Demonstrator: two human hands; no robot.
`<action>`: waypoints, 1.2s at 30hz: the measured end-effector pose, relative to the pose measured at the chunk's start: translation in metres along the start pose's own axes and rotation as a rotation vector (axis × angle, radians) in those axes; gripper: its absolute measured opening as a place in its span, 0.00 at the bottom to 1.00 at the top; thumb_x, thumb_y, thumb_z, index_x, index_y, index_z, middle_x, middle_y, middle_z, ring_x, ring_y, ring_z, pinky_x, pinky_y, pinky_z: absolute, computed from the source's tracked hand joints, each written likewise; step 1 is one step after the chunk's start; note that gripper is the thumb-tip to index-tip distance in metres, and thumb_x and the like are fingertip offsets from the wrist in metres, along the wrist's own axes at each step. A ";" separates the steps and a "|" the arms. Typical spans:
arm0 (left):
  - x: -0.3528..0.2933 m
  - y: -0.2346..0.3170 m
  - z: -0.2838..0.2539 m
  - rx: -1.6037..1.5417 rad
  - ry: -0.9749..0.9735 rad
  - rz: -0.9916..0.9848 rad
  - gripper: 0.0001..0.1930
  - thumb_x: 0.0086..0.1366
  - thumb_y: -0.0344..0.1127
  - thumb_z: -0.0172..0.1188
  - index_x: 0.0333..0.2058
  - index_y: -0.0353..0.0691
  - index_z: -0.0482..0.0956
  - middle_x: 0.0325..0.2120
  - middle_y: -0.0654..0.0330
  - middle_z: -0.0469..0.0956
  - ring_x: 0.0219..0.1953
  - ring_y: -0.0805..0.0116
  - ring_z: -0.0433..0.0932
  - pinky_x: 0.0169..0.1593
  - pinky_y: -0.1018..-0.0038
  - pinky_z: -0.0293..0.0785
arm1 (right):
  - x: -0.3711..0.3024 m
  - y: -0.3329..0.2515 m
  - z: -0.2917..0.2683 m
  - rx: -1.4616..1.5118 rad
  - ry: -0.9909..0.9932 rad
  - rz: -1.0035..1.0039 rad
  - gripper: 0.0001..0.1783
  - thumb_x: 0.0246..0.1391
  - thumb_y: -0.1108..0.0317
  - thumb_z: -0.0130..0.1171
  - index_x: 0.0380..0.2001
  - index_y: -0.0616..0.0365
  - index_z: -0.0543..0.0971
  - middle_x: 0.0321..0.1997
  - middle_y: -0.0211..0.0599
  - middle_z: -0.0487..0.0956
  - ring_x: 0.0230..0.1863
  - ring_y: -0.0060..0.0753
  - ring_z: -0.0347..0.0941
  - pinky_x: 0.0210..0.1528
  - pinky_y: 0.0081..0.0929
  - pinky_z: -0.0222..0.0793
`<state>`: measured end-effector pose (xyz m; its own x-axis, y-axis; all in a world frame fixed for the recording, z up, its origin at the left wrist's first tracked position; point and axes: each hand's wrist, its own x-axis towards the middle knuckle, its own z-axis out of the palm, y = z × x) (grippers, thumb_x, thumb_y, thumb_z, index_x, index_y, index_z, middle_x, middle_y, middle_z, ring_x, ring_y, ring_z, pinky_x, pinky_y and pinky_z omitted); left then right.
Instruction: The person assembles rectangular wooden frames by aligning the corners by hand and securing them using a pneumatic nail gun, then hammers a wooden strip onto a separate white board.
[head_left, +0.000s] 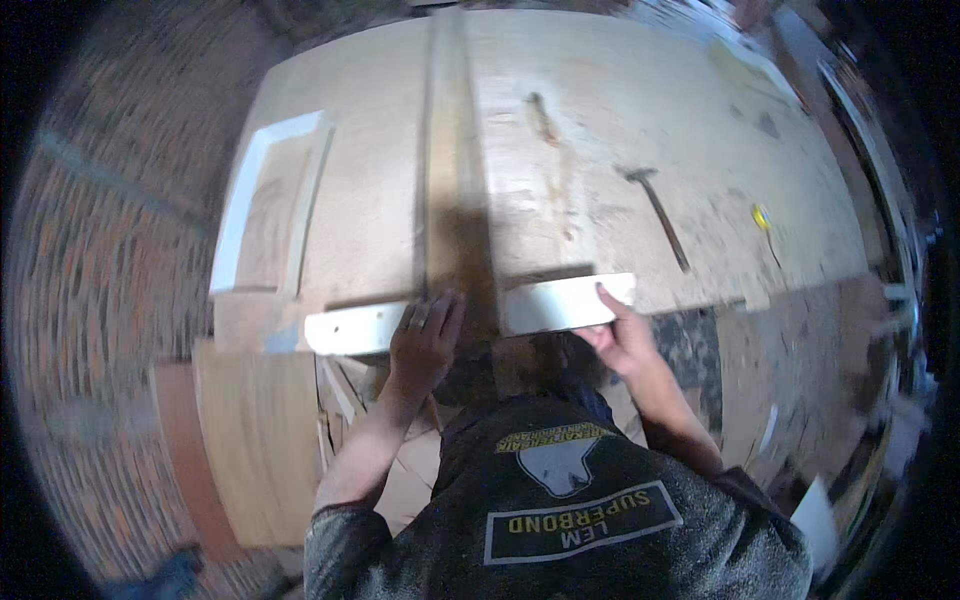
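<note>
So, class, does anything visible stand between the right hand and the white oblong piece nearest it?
Nothing visible does: the right hand directly grips the white piece near its right end. The dark-handled hammer lies beyond, off to one side.

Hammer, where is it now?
In the head view, the hammer lies right of centre on the table, left of the yellow object and beyond the right hand.

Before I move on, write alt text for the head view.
A person's right hand grips a white strip and the left hand touches a second strip at the near edge of a worktable. A long board stretches beyond; a hammer and small yellow item lie to the right.
</note>
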<state>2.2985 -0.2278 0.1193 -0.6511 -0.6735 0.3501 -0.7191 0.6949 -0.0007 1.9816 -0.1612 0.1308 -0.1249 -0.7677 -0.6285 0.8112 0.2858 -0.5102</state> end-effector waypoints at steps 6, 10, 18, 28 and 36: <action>-0.091 -0.006 0.109 0.094 -0.008 0.138 0.27 0.62 0.40 0.59 0.61 0.45 0.75 0.55 0.59 0.75 0.48 0.60 0.75 0.51 0.59 0.72 | 0.051 0.116 -0.094 -0.132 0.346 0.143 0.28 0.57 0.59 0.71 0.52 0.65 0.72 0.39 0.44 0.79 0.36 0.37 0.80 0.40 0.31 0.85; -0.120 0.000 0.152 -0.014 -0.046 0.217 0.28 0.63 0.41 0.60 0.62 0.46 0.74 0.56 0.59 0.74 0.46 0.60 0.74 0.50 0.57 0.71 | 0.060 0.138 -0.146 -0.253 0.345 0.278 0.35 0.56 0.56 0.72 0.55 0.72 0.71 0.45 0.51 0.81 0.39 0.43 0.81 0.42 0.34 0.84; -0.097 0.025 0.132 -0.167 0.073 -0.047 0.28 0.58 0.34 0.65 0.60 0.48 0.75 0.48 0.55 0.73 0.50 0.54 0.74 0.55 0.47 0.69 | 0.078 0.123 -0.190 -1.127 0.132 0.152 0.32 0.58 0.43 0.65 0.39 0.70 0.84 0.32 0.41 0.83 0.34 0.35 0.80 0.39 0.37 0.75; -0.051 0.097 0.059 -0.118 -0.457 -0.661 0.35 0.50 0.42 0.70 0.60 0.51 0.76 0.60 0.57 0.69 0.66 0.58 0.64 0.68 0.43 0.48 | 0.058 -0.068 -0.183 -1.729 -0.244 -0.208 0.25 0.53 0.47 0.67 0.44 0.57 0.85 0.40 0.51 0.85 0.43 0.52 0.83 0.45 0.43 0.77; -0.067 0.086 0.042 -0.258 0.302 -1.182 0.19 0.63 0.35 0.64 0.50 0.31 0.78 0.41 0.49 0.79 0.43 0.58 0.78 0.46 0.66 0.74 | 0.129 -0.130 -0.154 -1.787 -0.214 -0.402 0.19 0.56 0.59 0.66 0.47 0.57 0.84 0.38 0.49 0.86 0.41 0.46 0.85 0.44 0.40 0.78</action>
<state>2.2698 -0.1335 0.0562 0.4679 -0.8579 0.2123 -0.7351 -0.2444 0.6324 1.7715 -0.2092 0.0255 0.0478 -0.9453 -0.3226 -0.7638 0.1735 -0.6216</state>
